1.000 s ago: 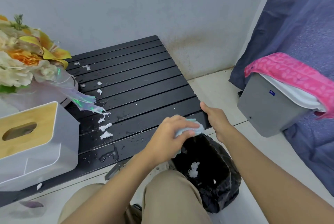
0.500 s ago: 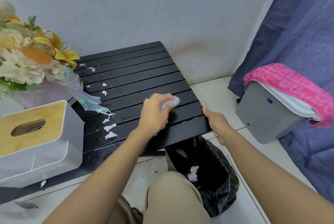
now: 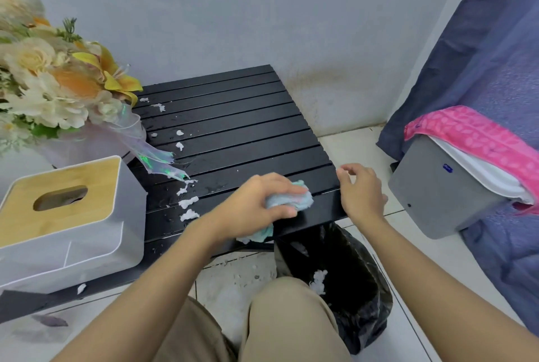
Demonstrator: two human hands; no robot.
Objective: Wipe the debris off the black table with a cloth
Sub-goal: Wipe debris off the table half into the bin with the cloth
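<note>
glossy wet slatted black table [image 3: 233, 128], fluffy soft cloth [image 3: 288, 199]

The light is soft and even, with a cool, slightly blue tone. Its source is not in view. Shadows are weak and have no sharp edges; the darkest zone lies below the front edge of the surface [image 3: 233, 134]. The wet black slats give small bright reflections, but no strong glare. The left hand [image 3: 256, 204] and the cloth [image 3: 291, 201] are a little smeared by motion blur. The flowers [image 3: 43, 78] at the left edge look soft and washed out. The wide lens bends straight lines near the borders and stretches the forearms [image 3: 140, 303] at the bottom.
</note>
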